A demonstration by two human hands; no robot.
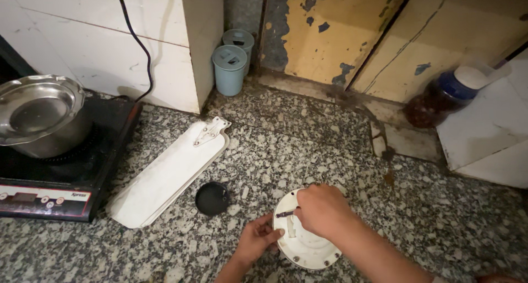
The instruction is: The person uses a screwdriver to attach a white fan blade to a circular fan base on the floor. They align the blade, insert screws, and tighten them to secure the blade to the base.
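Round part: a white, round plastic housing with small screws near its rim (305, 244) lies flat on the speckled grey granite floor (330, 145), at the bottom centre of the view, directly under both hands.
Step in hand: it appears that a screw or fastener on the top face of the housing is being worked; this is my judgement from the pose only.
Right hand: the right hand (322, 209) is closed over the upper part of the housing and pinches a thin dark tool or screw (286, 213); I cannot tell which, the view is too small.
Left hand: the left hand (257, 240) holds the left edge of the housing, fingers curled against the rim to steady it.
Next move: it probably calls for a firm hold at the rim while the right hand turns the dark piece straight.
Nearby: a small black round cap (212, 198) lies just to the left of the housing, apart from it.
Farther: long white fan blades with a metal bracket (173, 173) lie stacked beyond the cap; a black induction cooker (71, 176) with a steel pot (41, 115) stands at far left.
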